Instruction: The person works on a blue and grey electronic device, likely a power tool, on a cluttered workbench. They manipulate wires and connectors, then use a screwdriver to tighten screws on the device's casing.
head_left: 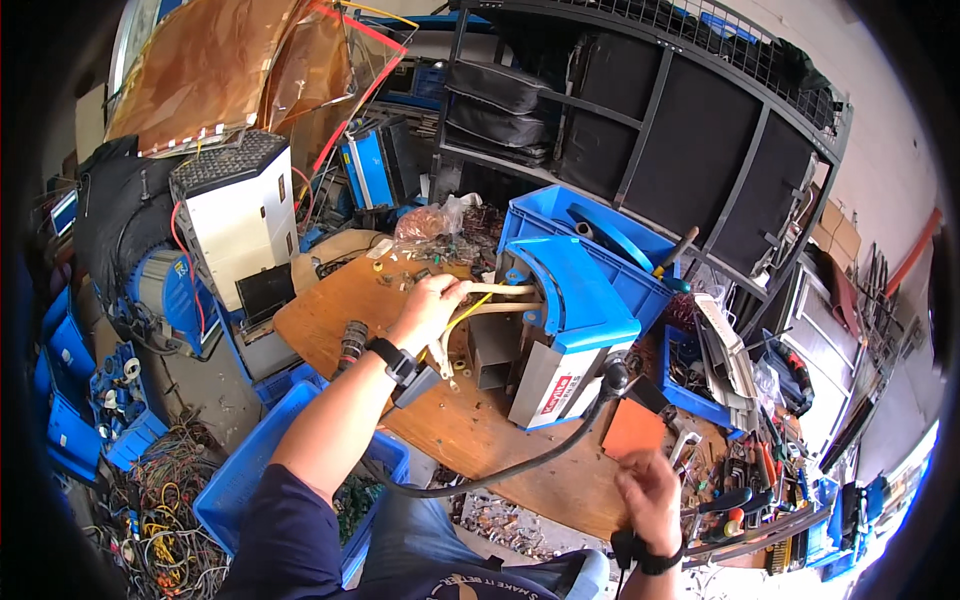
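A blue-topped housing with a white front panel [530,385] stands upright on the wooden table [320,300]. My left hand [425,310] grips cream-coloured cables [500,289] that run into the housing; a thin yellow wire [463,314] hangs beside them. A thick black cable [535,452] with a round connector loops from the housing's right side across the table. My right hand [650,495] is raised near the table's front right, fingers loosely curled and apart, nothing visible in it. An orange square sheet [630,430] lies just beyond it.
A blue crate [650,280] sits behind the housing, below a black metal rack [680,140]. A white cabinet [230,220] stands at left. Tools [760,470] crowd the right end, with a blue bin [690,400]. Another crate [230,500] and tangled wires [160,510] lie at lower left.
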Demonstrator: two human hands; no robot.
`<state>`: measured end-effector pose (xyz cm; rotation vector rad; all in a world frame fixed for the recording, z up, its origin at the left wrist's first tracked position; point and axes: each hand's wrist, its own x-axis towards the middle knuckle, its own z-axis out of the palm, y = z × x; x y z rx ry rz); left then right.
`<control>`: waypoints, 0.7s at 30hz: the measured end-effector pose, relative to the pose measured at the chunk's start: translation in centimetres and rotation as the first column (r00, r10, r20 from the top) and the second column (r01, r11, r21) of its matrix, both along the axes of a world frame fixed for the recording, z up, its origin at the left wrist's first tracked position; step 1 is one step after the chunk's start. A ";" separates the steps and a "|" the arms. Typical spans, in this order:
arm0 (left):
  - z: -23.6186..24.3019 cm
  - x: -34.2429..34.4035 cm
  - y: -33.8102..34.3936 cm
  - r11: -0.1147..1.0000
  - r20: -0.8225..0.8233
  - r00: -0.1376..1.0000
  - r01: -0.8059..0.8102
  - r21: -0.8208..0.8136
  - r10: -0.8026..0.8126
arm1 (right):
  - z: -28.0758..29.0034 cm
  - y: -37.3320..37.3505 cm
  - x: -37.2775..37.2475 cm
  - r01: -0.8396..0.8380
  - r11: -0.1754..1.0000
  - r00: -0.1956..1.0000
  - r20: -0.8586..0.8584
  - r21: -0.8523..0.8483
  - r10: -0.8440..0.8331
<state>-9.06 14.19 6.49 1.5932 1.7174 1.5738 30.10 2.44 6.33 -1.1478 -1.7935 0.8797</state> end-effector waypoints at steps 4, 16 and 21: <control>-1.0 0.5 0.3 0.988 -0.027 0.988 0.152 0.017 -0.151 | 4.1 4.9 -3.1 0.007 0.843 0.987 0.131 0.538 -0.092; -0.6 1.9 0.0 0.977 -0.420 0.896 -0.064 0.205 0.147 | 4.9 13.3 -8.8 0.023 0.787 0.928 0.279 0.617 -0.246; 0.2 2.5 0.2 0.953 -0.460 0.881 0.038 0.301 0.110 | 5.1 13.0 -8.6 -0.059 0.782 0.928 0.323 0.620 -0.186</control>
